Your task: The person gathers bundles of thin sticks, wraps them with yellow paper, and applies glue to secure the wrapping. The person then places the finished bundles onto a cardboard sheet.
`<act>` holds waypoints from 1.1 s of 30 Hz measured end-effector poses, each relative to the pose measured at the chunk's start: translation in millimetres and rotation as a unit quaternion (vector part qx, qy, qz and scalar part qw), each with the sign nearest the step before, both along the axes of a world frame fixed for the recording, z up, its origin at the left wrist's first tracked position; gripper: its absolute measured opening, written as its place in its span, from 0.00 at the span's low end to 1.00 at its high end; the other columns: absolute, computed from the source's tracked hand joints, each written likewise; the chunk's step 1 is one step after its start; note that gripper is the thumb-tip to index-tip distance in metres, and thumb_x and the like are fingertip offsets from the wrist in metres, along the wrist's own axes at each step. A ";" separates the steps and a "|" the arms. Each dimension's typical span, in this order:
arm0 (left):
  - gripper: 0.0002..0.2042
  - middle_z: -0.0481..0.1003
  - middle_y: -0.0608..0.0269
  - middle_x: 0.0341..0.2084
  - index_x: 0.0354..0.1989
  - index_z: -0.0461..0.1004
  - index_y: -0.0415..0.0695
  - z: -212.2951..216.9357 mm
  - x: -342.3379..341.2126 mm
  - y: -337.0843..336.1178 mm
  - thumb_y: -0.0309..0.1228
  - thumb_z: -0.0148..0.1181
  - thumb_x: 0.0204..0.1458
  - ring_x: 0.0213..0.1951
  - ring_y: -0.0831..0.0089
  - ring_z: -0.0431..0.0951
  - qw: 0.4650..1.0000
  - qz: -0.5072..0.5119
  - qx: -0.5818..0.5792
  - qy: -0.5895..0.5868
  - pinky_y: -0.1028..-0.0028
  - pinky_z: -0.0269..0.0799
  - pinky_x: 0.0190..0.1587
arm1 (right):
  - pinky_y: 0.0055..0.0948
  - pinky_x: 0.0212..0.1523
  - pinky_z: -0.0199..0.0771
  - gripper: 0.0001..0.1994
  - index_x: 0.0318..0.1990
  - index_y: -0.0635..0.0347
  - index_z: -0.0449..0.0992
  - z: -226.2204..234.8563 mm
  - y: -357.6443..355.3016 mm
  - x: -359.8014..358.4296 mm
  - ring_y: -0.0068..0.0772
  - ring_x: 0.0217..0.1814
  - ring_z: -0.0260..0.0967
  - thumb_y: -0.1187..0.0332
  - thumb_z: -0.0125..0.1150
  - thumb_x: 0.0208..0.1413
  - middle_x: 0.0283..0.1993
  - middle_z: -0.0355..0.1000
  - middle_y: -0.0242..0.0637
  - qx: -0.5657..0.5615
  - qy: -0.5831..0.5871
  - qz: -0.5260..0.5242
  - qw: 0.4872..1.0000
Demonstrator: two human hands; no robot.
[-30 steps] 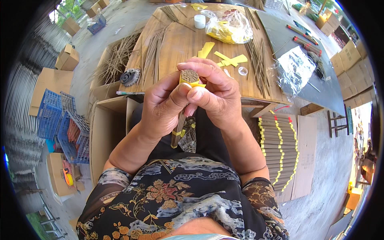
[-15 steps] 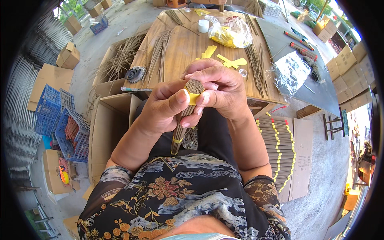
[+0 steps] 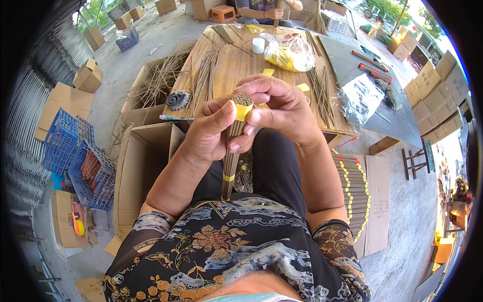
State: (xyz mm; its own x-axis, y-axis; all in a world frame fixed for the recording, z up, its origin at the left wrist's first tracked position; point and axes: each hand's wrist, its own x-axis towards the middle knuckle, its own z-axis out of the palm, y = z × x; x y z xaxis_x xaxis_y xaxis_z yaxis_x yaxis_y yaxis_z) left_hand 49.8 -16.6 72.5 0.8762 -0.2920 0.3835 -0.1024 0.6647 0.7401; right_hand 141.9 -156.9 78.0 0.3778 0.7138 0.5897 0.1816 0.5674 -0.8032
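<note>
A bundle of thin brown incense sticks (image 3: pixel 231 162) stands upright, slightly tilted, in front of my chest, its round end facing up. My left hand (image 3: pixel 210 132) is wrapped round it just below the top, thumb against its side. Around the upper end runs a yellow paper strip (image 3: pixel 244 111). My right hand (image 3: pixel 288 109) pinches this strip at its right side, with the forefinger curled behind the bundle top. Lower down, a second yellow band (image 3: pixel 228 177) circles the sticks. Part of the strip behind the bundle is hidden.
Loose sticks (image 3: pixel 204 70), a white jar (image 3: pixel 258 46) and a plastic bag of yellow strips (image 3: pixel 288 55) lie on the wooden table (image 3: pixel 236 63). Banded bundles (image 3: pixel 354 194) lie at right, an open carton (image 3: pixel 143 166) at left. A co-worker's hand (image 3: pixel 274 14) holds sticks beyond the table.
The yellow strip shows more of its width round the bundle's upper end, and my left thumb has shifted beside it. My right fingers stay at the strip. The view has tilted up slightly.
</note>
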 end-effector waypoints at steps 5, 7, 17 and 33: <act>0.25 0.66 0.61 0.25 0.49 0.62 0.31 -0.1 -3.7 7.1 0.43 0.48 0.54 0.15 0.80 0.63 0.999 -0.036 0.004 -0.029 0.82 0.60 0.17 | 0.30 0.46 0.68 0.16 0.45 0.64 0.70 4.3 3.1 5.9 0.32 0.46 0.67 0.72 0.60 0.47 0.47 0.66 0.45 -0.010 -0.101 -0.025 0.995; 0.24 0.67 0.61 0.26 0.47 0.63 0.31 4.3 -5.3 7.6 0.43 0.48 0.54 0.16 0.80 0.63 1.000 0.011 -0.008 -0.016 0.82 0.61 0.19 | 0.27 0.49 0.64 0.18 0.49 0.63 0.68 4.8 6.2 -0.2 0.29 0.47 0.65 0.71 0.57 0.50 0.46 0.67 0.41 0.019 0.015 -0.007 1.000; 0.13 0.69 0.61 0.27 0.35 0.68 0.39 41.3 20.8 54.7 0.38 0.50 0.53 0.23 0.75 0.69 0.964 0.243 -0.049 -0.101 0.76 0.65 0.27 | 0.26 0.53 0.59 0.30 0.56 0.65 0.56 -69.9 18.1 -40.3 0.26 0.53 0.60 0.65 0.61 0.48 0.51 0.63 0.37 -0.217 0.060 -0.004 0.974; 0.18 0.72 0.56 0.32 0.44 0.65 0.36 -7.2 7.9 24.3 0.33 0.58 0.47 0.37 0.69 0.73 0.957 0.202 0.209 0.013 0.74 0.70 0.40 | 0.24 0.42 0.69 0.14 0.40 0.67 0.71 -54.3 -9.6 -40.7 0.24 0.37 0.69 0.64 0.53 0.54 0.35 0.72 0.37 -0.111 0.243 0.054 0.962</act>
